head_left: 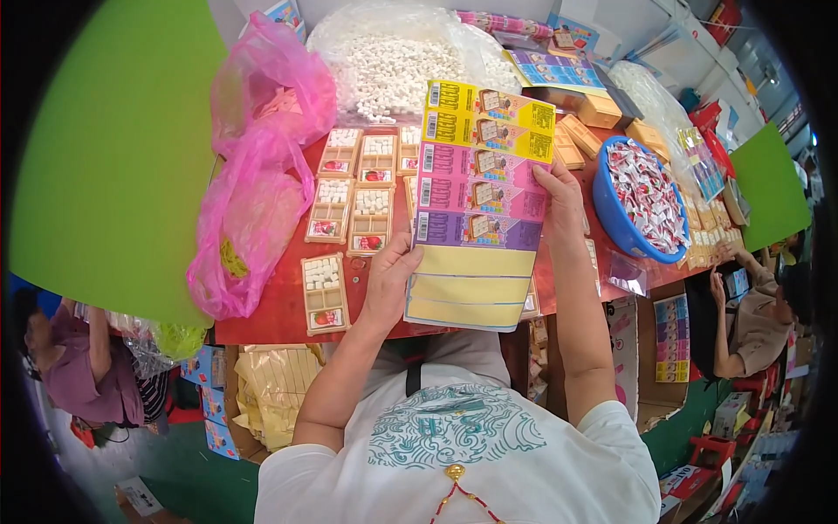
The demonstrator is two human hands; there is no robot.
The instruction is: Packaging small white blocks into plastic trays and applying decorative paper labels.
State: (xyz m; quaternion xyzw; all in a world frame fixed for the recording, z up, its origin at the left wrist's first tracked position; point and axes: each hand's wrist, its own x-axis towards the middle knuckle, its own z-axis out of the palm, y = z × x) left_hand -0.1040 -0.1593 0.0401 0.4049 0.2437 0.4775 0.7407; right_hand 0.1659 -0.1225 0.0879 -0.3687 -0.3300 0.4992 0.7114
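Observation:
A sheet of printed stickers is held up over the red table between my two hands. Its upper rows are yellow, pink and purple labels; the lower part is bare pale-yellow backing. My left hand pinches the left edge near the purple row, thumb on the front. On the right edge, my right hand grips near the pink rows, with the thumb in front. Several small beige trays with white cubes and a strawberry card lie left of and behind the sheet. The sheet hides others.
A blue basin full of small packets stands at the right. Behind is a clear bag of white cubes; pink plastic bags lie left. Wooden blocks sit at the back right. Other people sit at both sides.

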